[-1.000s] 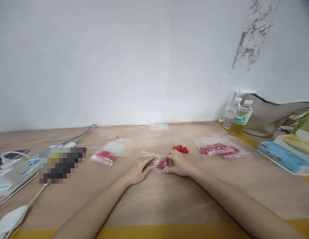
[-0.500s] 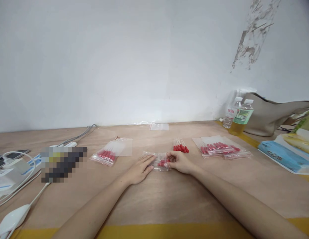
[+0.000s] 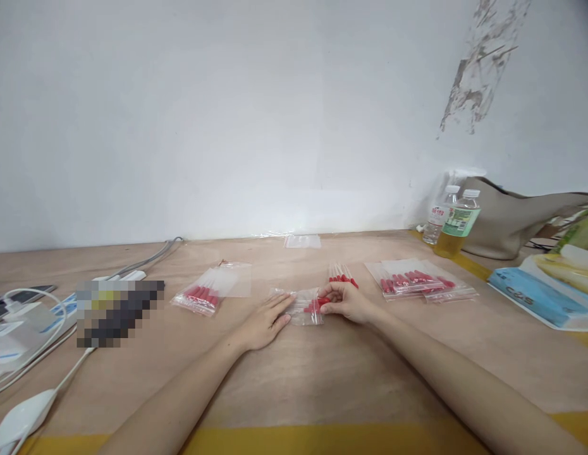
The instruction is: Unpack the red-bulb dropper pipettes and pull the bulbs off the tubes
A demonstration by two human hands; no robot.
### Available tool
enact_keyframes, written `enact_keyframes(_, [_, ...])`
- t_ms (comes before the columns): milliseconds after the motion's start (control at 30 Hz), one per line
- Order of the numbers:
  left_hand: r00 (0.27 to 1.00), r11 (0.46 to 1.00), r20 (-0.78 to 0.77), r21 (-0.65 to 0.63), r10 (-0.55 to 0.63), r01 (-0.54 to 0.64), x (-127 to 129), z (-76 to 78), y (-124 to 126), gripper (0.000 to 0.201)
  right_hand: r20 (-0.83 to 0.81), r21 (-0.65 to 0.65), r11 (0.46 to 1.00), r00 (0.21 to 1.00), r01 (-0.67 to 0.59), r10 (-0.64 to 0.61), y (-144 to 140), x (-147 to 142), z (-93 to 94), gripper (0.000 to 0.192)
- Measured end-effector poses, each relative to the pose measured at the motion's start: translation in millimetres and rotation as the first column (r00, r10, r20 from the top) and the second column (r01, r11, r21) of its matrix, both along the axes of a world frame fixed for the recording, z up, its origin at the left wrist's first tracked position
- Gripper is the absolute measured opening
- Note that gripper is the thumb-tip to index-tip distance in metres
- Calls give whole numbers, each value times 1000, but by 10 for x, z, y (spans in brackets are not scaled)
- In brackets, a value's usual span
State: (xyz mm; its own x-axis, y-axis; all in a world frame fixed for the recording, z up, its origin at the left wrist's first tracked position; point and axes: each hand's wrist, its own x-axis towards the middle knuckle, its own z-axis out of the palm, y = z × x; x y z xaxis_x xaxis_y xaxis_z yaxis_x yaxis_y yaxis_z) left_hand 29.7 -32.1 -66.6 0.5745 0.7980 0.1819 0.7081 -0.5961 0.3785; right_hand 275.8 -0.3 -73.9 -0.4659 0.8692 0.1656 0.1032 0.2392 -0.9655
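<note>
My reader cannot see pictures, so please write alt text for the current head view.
A person's left hand rests flat on a clear bag on a wooden table, while the right hand grips red-tipped sticks at the bag's right end. Loose sticks lie beyond that hand, with filled bags on both sides.

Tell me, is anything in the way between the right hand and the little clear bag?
Nothing visible: the right hand is at the right end of the clear bag, by the red tips. The left hand lies on the opposite end; the loose red-tipped bunch is beyond the right hand.
</note>
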Motion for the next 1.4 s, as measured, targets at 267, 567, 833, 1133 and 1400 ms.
enact_keyframes(267, [997, 998, -57, -31, 46, -48, -20, 29, -10, 44, -239, -200, 975, 960, 98, -146, 155, 256, 103, 38])
enact_keyframes(567, [987, 992, -112, -38, 115, -120, -109, 73, 10, 44, -358, 143, 842, 820, 520, -446, 431, 627, 146, 35])
enact_keyframes(833, [982, 991, -136, 27, 133, -131, -161, -14, 50, 45, 368, 830, 558, 756, -5, -541, 321, 135, 105, 32])
enact_keyframes(1133, [978, 989, -150, 45, 148, -143, -150, -21, 48, 44, 617, 781, 533, 534, -325, -578, 304, 0, -38, 27])
enact_keyframes(1400, [976, 986, -147, 47, 163, -158, -139, -20, 41, 45, 629, 777, 517, 498, -360, -597, 233, -28, 28, 26])
